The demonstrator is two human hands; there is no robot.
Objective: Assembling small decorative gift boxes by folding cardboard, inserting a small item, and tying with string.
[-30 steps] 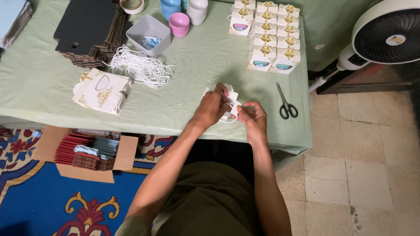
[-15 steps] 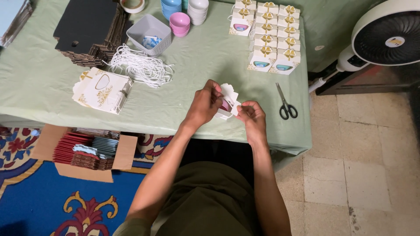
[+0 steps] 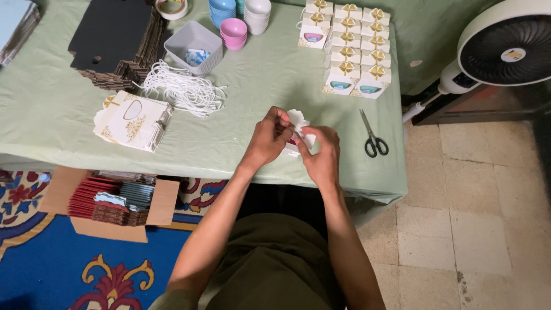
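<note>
Fingers of the left hand (image 3: 268,136) and right hand (image 3: 321,154) pinch a small white scalloped paper box (image 3: 298,129) between them, closed on its flaps, just above the near edge of the green-clothed table (image 3: 258,80). Black-handled scissors (image 3: 373,138) lie near its right edge. White cords (image 3: 181,89) sit toward the middle, and finished white boxes with gold bows (image 3: 347,49) stand at the far right corner.

matt white card box (image 3: 298,131), green cloth tablecover (image 3: 275,86).
</note>
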